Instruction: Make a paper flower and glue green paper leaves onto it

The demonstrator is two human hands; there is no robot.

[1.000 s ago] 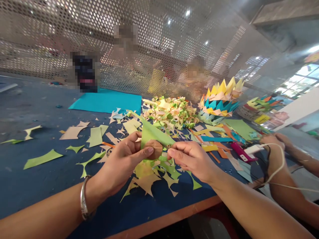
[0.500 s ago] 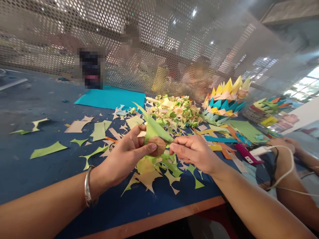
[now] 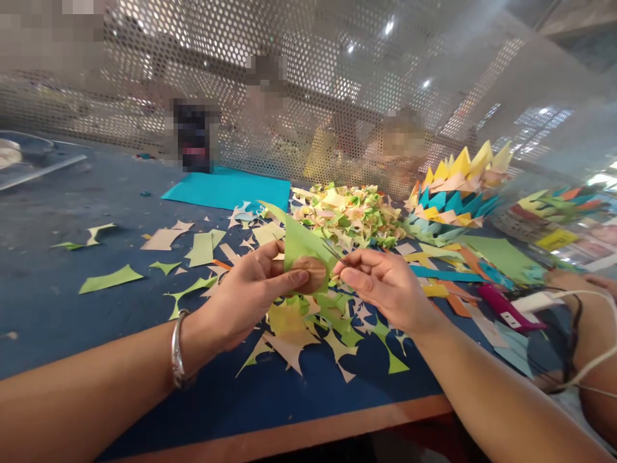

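Observation:
My left hand (image 3: 250, 289) is closed, pinching a sheet of light green paper (image 3: 299, 241) with a round brown disc (image 3: 311, 273) pressed flat against it under the thumb. The disc looks like wood or card. My right hand (image 3: 385, 283) is closed at the paper's right edge. From its fingertips a thin dark pointed tool (image 3: 332, 249) sticks out toward the paper; its handle is hidden in the fingers, so I cannot tell its kind. Under both hands lie green and pale pink paper offcuts (image 3: 332, 321) with curved cut edges.
Behind my hands is a heap of small paper scraps (image 3: 351, 215). A blue sheet (image 3: 231, 190) lies at the back near a perforated metal screen (image 3: 216, 77). Spiky folded-paper pieces (image 3: 453, 199) stand right, beyond a magenta power bank (image 3: 511, 307) with a white cable. Another person's arm (image 3: 598, 334) rests at far right.
The green paper has turned to face me more fully. My right hand has shifted slightly right, and the pointed tool now shows at its fingertips. The view has swung a little left.

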